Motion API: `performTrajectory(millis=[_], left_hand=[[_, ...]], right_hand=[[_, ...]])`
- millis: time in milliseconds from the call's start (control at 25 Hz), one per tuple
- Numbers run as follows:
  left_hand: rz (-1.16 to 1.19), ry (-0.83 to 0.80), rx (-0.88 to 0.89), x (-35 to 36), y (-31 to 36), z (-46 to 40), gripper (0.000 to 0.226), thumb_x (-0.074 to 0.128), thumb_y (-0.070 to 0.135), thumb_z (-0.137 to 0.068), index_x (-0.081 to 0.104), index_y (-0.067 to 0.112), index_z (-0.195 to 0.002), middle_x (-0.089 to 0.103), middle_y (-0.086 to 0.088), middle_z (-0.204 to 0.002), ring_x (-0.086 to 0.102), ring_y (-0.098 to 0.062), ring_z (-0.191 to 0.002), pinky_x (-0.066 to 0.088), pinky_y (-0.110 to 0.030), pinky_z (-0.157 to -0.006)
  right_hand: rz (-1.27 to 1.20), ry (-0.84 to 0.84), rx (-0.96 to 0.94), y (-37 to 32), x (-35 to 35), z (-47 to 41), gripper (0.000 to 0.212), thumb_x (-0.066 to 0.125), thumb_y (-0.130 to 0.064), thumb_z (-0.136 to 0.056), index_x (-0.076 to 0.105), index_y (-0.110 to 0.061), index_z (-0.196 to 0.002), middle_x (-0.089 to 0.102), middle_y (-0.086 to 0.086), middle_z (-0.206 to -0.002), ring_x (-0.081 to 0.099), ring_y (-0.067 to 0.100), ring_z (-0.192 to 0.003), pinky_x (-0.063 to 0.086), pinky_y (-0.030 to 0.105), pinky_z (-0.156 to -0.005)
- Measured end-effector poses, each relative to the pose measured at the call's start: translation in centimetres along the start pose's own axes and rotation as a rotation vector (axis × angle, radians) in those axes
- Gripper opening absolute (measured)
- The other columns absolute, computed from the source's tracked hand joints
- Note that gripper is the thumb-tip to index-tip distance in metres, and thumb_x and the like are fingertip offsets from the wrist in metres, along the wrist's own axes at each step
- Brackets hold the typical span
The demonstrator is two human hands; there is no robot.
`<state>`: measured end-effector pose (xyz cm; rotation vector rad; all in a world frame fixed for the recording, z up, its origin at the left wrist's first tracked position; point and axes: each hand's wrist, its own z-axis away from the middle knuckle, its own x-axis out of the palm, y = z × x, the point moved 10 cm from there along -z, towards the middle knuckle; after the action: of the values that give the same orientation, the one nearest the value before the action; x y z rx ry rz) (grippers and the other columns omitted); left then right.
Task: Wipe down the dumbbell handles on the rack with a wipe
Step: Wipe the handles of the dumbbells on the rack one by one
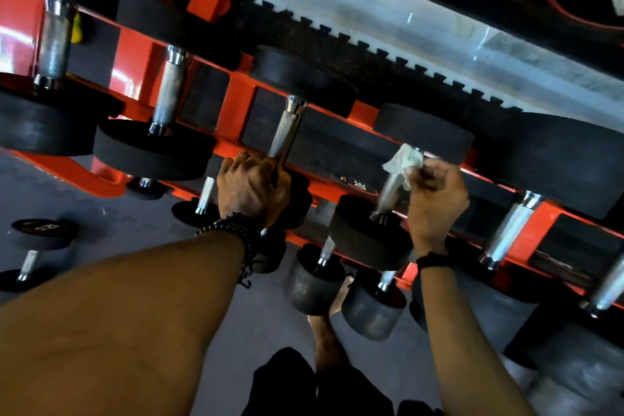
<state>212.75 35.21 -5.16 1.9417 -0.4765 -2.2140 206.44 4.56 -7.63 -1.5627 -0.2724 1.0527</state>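
An orange rack carries a row of black dumbbells with knurled chrome handles. My right hand grips a crumpled white wipe around the upper part of one handle, just below its far weight. This handle looks blurred. My left hand holds the lower end of the neighbouring handle to the left, fingers curled round it. More handles stand further left and right on the same tier.
A lower tier holds smaller dumbbells in front of my legs. One loose dumbbell lies on the grey floor at the left. A black toothed mat edge and pale floor run behind the rack.
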Motion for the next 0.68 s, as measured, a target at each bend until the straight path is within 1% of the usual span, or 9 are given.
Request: performTrajectory(millis=[80, 160, 240, 360, 440, 520, 600, 640, 680], left_hand=[[-0.004, 0.003, 0.004, 0.0, 0.0, 0.0, 0.032, 0.045, 0.032, -0.08, 0.06, 0.01, -0.061, 0.061, -0.009, -0.064, 0.057, -0.034, -0.066, 0.045, -0.038, -0.066], [-0.004, -0.023, -0.01, 0.2, -0.1, 0.0, 0.032, 0.046, 0.032, -0.079, 0.06, 0.01, -0.06, 0.061, -0.01, -0.063, 0.058, -0.035, -0.066, 0.046, -0.039, -0.066], [-0.017, -0.036, -0.023, 0.3, -0.4, 0.1, 0.032, 0.046, 0.033, -0.079, 0.06, 0.01, -0.061, 0.062, -0.01, -0.064, 0.058, -0.036, -0.067, 0.045, -0.04, -0.066], [-0.015, -0.024, -0.012, 0.2, -0.2, 0.0, 0.03, 0.048, 0.032, -0.079, 0.06, 0.011, -0.061, 0.062, -0.01, -0.065, 0.058, -0.036, -0.067, 0.045, -0.039, -0.066], [-0.015, -0.012, -0.002, 0.2, -0.1, -0.1, 0.03, 0.048, 0.032, -0.079, 0.058, 0.011, -0.06, 0.062, -0.01, -0.065, 0.057, -0.036, -0.066, 0.044, -0.039, -0.066], [0.002, -0.027, -0.006, 0.3, -0.2, 0.0, 0.031, 0.046, 0.033, -0.08, 0.059, 0.011, -0.061, 0.061, -0.01, -0.065, 0.057, -0.035, -0.067, 0.046, -0.04, -0.068], [0.01, -0.025, -0.014, 0.2, -0.3, 0.1, 0.032, 0.044, 0.033, -0.08, 0.058, 0.012, -0.061, 0.06, -0.009, -0.065, 0.057, -0.035, -0.067, 0.048, -0.042, -0.068], [0.014, -0.021, -0.017, 0.1, -0.3, 0.1, 0.031, 0.044, 0.033, -0.08, 0.057, 0.012, -0.06, 0.06, -0.008, -0.064, 0.057, -0.035, -0.067, 0.048, -0.042, -0.067], [0.014, -0.018, -0.016, 0.0, -0.3, 0.1, 0.031, 0.044, 0.033, -0.08, 0.057, 0.012, -0.06, 0.06, -0.008, -0.064, 0.057, -0.035, -0.066, 0.048, -0.041, -0.067]], right_hand=[[0.055, -0.006, 0.009, 0.4, -0.1, 1.4, 0.016, 0.073, 0.0, -0.081, 0.069, -0.004, -0.097, 0.068, -0.002, -0.085, 0.063, -0.007, -0.071, 0.05, 0.012, -0.069], [0.17, -0.093, 0.065, 1.6, -0.5, 4.8, 0.015, 0.075, -0.001, -0.08, 0.072, -0.007, -0.093, 0.069, -0.003, -0.084, 0.064, 0.001, -0.073, 0.049, 0.011, -0.072], [0.195, -0.126, 0.073, 1.8, -0.5, 5.9, 0.012, 0.076, -0.003, -0.079, 0.073, -0.007, -0.09, 0.069, -0.004, -0.082, 0.067, 0.008, -0.074, 0.047, 0.008, -0.071], [0.131, 0.026, 0.047, 0.3, 0.0, 1.7, 0.01, 0.075, -0.005, -0.081, 0.072, -0.005, -0.092, 0.071, 0.002, -0.081, 0.064, -0.003, -0.066, 0.046, 0.006, -0.066], [0.153, 0.095, 0.002, -0.8, 0.2, 0.7, 0.009, 0.073, -0.007, -0.083, 0.073, -0.005, -0.091, 0.07, 0.001, -0.082, 0.061, 0.001, -0.067, 0.044, 0.004, -0.066], [0.233, 0.043, 0.015, 0.1, -0.3, 3.1, 0.004, 0.072, -0.007, -0.084, 0.073, -0.005, -0.088, 0.069, 0.0, -0.079, 0.06, 0.004, -0.068, 0.045, 0.007, -0.064], [0.286, -0.075, 0.026, 0.6, -0.7, 6.0, 0.005, 0.071, -0.006, -0.085, 0.074, -0.004, -0.088, 0.069, 0.001, -0.078, 0.062, 0.008, -0.068, 0.049, 0.016, -0.066], [0.291, -0.096, 0.039, 1.1, -0.8, 5.7, 0.007, 0.071, -0.004, -0.084, 0.075, -0.003, -0.09, 0.069, -0.001, -0.079, 0.062, 0.008, -0.07, 0.05, 0.018, -0.069], [0.294, -0.074, 0.035, 1.2, -0.6, 4.4, 0.011, 0.07, -0.002, -0.083, 0.075, -0.003, -0.092, 0.068, -0.003, -0.082, 0.062, 0.009, -0.072, 0.051, 0.015, -0.071]])
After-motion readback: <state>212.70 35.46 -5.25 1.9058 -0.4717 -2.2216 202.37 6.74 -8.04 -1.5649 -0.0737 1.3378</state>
